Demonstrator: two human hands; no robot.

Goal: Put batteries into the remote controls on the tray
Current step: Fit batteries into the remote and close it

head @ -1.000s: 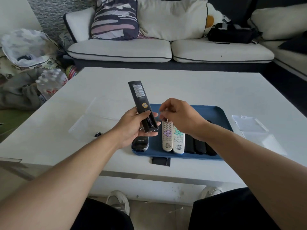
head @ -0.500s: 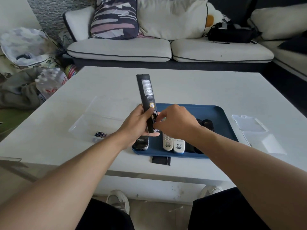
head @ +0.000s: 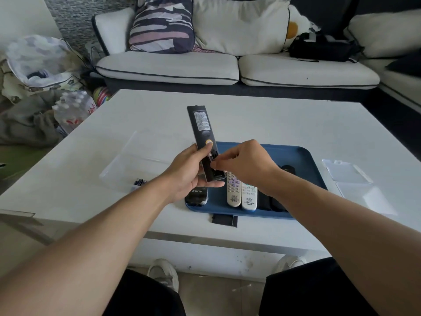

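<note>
Since a second ago my right hand [head: 246, 166] has reached the black remote [head: 204, 142] gripped in my left hand [head: 190, 175].
Blue tray [head: 303, 160] holds two white remotes [head: 242, 192]; its dark ones are half hidden; right fingers [head: 218, 164] pinch something I cannot identify.

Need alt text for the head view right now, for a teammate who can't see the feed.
The left hand holds a long black remote back-up above a blue tray while the right hand works a battery into its open compartment. Two pale remotes lie on the tray, on a white table.
</note>
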